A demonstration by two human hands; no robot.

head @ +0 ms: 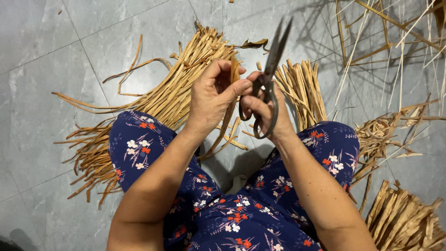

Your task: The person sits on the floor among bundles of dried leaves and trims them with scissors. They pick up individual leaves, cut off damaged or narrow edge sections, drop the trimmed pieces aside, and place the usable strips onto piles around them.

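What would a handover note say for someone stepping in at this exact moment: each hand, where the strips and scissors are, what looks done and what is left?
Left hand: pinching one dried strip upright; its lower end hangs between the knees.
Right hand: fingers through the handles of dark scissors, blades closed or nearly so, pointing up and away, right beside the held strip.
Large strip bundle fanned on the tile floor by the left knee; shorter pile past the right knee; another pile lower right.
Done: cannot tell which strips have been cut.
Left: the held strip shows no visible cut.
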